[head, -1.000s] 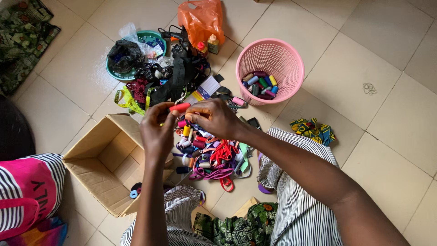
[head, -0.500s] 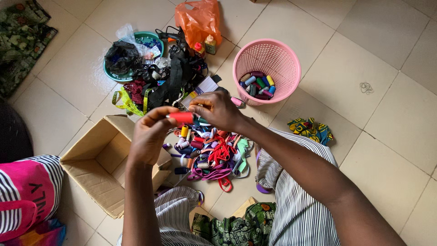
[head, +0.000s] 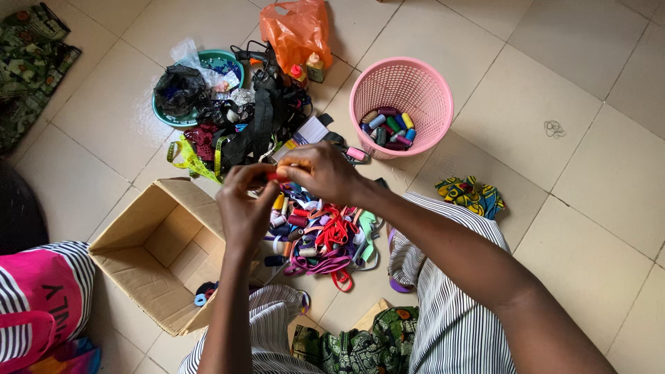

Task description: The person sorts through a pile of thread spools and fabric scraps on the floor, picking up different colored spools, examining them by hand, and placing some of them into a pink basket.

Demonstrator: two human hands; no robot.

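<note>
Pinching a red spool between them, the left hand and right hand meet above the pile of ribbons and spools, between the box and pink basket.

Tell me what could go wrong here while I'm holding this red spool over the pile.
The red spool is pinched between your left hand and right hand, above the tangle of ribbons and spools. If it slips, it could vanish into that clutter. Its loose thread might also snag there. The pink basket stands apart, so a toss could miss and roll across the tiles.
</note>
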